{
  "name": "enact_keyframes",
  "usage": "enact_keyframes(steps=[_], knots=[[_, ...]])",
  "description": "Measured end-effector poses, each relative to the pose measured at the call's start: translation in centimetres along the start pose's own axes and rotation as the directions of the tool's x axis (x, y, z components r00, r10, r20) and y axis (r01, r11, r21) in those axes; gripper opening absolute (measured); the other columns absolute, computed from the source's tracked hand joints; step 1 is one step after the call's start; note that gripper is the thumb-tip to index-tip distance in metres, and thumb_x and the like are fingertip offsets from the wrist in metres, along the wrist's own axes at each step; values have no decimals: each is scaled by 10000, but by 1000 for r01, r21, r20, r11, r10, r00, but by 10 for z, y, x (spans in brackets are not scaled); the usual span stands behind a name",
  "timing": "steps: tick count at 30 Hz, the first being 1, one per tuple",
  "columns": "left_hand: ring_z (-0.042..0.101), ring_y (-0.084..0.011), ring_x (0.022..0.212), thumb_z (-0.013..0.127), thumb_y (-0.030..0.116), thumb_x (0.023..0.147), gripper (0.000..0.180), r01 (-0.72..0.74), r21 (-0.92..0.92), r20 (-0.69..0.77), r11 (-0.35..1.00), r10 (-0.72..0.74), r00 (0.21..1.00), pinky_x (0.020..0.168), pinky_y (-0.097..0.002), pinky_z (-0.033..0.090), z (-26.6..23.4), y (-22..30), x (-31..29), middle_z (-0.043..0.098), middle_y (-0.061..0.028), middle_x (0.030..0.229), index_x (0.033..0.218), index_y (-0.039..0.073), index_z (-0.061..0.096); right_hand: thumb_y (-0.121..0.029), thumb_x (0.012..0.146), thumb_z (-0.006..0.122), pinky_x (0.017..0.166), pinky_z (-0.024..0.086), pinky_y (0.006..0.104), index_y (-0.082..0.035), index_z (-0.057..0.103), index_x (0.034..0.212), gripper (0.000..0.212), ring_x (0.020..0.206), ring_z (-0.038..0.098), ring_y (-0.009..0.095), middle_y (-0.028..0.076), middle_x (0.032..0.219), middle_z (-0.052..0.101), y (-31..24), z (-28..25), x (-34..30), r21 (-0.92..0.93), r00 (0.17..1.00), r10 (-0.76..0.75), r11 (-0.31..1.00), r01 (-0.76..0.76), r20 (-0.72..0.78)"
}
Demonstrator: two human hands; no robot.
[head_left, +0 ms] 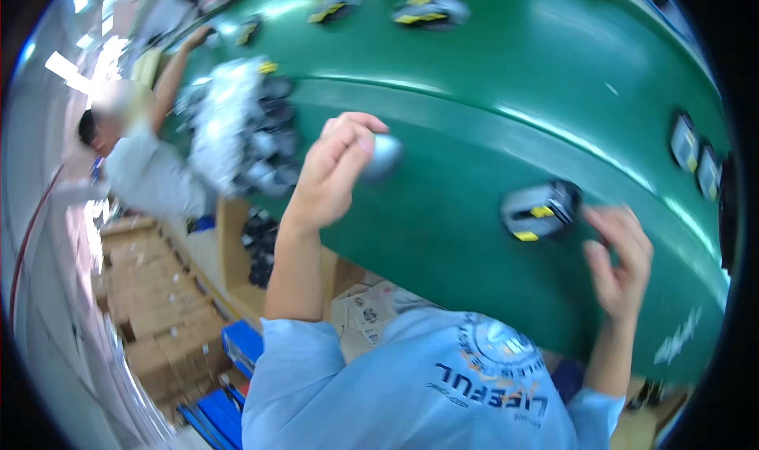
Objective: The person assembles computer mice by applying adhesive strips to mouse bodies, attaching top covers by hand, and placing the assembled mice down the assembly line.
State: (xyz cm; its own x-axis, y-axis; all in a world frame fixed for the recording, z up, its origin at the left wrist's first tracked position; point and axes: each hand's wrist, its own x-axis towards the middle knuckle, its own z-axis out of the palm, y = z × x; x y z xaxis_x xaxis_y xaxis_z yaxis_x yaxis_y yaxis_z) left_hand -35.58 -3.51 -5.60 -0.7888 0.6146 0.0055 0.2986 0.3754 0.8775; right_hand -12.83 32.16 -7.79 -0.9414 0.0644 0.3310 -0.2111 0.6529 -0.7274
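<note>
Glossy green desk [431, 240] spreads below: my left grip [365, 138] is clamped on a smooth, rounded, blurred grey piece [385, 157] over it; my right grip [605, 232], parted, is just beside a yellow-patched, grey-and-black device [544, 207] lying there.

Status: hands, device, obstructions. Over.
Left hand holding blurred grey part. Right hand open beside yellow-marked grey device, contact unclear. No obstruction visible between them.

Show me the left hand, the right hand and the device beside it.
Left hand [326, 168]: head view, back of hand.
Right hand [628, 252]: head view, back of hand.
Device [542, 211]: head view, upper yellow patch.
</note>
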Motion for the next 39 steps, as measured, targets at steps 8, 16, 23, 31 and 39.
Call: enact_keyframes(steps=[8,16,23,31,39], knots=[[544,-367,1232,794,496,919,683,-508,170,164,845,484,860,1057,-504,441,142,55,29,619,-214,1340,1328,-28,637,22,917,786,643,565,254,-33,671,1447,546,782,637,106,21,896,642,-8,19,-4,560,958,266,812,-165,-103],[531,-350,1164,907,290,735,758,-561,291,356,775,456,816,1044,-469,447,166,13,33,655,-102,1357,1411,54,656,-129,935,801,721,526,379,-120,831,1202,268,782,618,224,92,962,671,37,20,-4,69,963,260,962,-265,74],[532,-340,1182,901,314,731,763,-579,240,378,779,474,795,1058,-468,412,167,5,36,665,-83,1369,1413,72,659,-278,786,893,863,560,384,-115,792,1242,495,1043,661,264,72,1241,726,43,19,14,-123,977,-147,978,167,155],[554,-334,1183,896,322,734,768,-590,189,362,785,502,785,1053,-463,401,167,0,35,682,-71,1369,1417,83,637,-450,640,972,975,575,445,-75,781,1246,738,1087,717,312,93,1230,793,49,16,9,80,999,43,996,-45,26],[557,-334,1191,894,345,748,763,-586,178,354,790,504,787,1060,-471,404,166,-1,36,679,-78,1384,1415,82,634,-514,622,946,1069,486,466,-122,810,1195,707,1219,682,291,4,1237,809,53,26,3,-216,993,-41,974,65,114]])
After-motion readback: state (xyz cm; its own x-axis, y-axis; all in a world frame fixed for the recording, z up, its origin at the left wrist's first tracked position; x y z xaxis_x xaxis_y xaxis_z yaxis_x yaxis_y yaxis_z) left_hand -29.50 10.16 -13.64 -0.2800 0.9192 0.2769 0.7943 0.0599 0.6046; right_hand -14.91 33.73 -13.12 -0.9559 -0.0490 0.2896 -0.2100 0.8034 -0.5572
